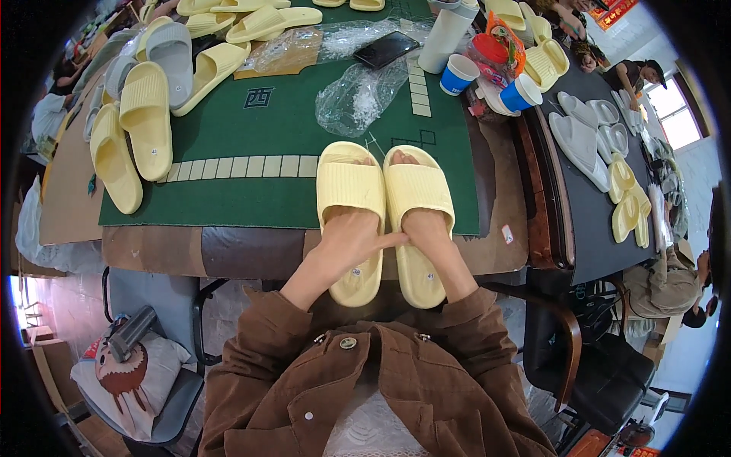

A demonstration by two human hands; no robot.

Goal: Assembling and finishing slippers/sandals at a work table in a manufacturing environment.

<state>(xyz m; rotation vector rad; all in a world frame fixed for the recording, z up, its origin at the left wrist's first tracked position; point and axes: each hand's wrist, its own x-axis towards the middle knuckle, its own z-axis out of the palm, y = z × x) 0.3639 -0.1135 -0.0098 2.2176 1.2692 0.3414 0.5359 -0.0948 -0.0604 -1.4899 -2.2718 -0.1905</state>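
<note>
Pale yellow ribbed-strap foam slides, left (350,186) and right (419,186), sit side by side, toes over the dark green table mat (228,199), heels past the table's brown near edge (175,250). Left hand (349,234) and right hand (428,231) are each inserted under a strap; fingertips show at the toe openings, left thumb reaches across. Finger pressure: cannot tell. Risk, judged: straps clinging during withdrawal could drag a slide off the edge; a forward shove could disturb the crumpled clear plastic bag (362,99).
</note>
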